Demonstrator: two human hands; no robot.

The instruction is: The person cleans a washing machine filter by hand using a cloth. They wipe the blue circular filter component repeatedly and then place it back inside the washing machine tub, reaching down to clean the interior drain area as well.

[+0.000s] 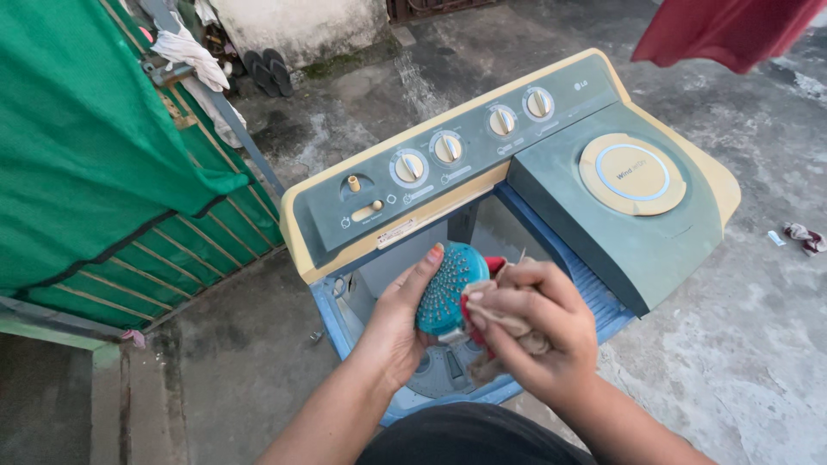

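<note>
Hands together over the open wash tub of a twin-tub washing machine [655, 250]. Left hand [398, 323] cups a round teal perforated disc [445, 293] from the side, thumb hooked over its upper rim, apparently to steady it. Right hand [538, 331] is pinched shut on a wad of beige lint or cloth [500, 312], pressed against the disc's right edge; a bit of red [494, 264] shows behind it, kind unclear. Disc held above the tub, so anything loosened would likely drop inside.

Count: one disc, one wad. Control panel [457, 164] carries four round dials, one small knob and one slider. Spin compartment lid [631, 174] shut, one round cream inset on it.

Further out: green mesh screen on a wooden frame [95, 146] at left; one pair of dark sandals [265, 71] by the wall; red garment [724, 30] hanging at top right; small scrap of cloth [805, 237] on the concrete floor [741, 344].
</note>
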